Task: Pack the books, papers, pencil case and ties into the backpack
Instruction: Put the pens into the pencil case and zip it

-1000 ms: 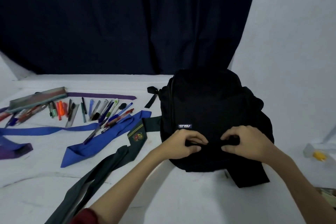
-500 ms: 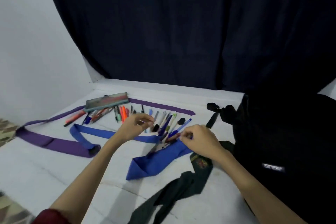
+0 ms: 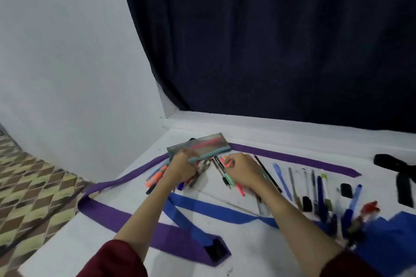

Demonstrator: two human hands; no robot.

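The pencil case (image 3: pixel 199 147) is a flat grey pouch with a pink streak and a teal lower edge, blurred by motion. It sits at the far left of the white table (image 3: pixel 292 135), near the wall corner, its near edge tipped up. The left hand (image 3: pixel 183 168) grips that near left edge, fingers curled around it, over a cluster of orange and dark markers (image 3: pixel 155 176). The right hand (image 3: pixel 244 170) is just beside it, fingers bent and pinched narrowly over a few pens (image 3: pixel 227 179), one green, one pink, one black; whether it actually holds one cannot be told. More pens (image 3: pixel 319 189) lie in a row to the right. A purple tie (image 3: pixel 126 217) loops around the case and pens, and a blue tie (image 3: pixel 216 208) crosses the table under both forearms. A black strap (image 3: pixel 403 177) shows at the right edge.

Half a second ago both hands were over the middle of the pen row, beside the backpack. Now they have shifted left to the case, the view has swung with them, and the backpack body is out of sight.
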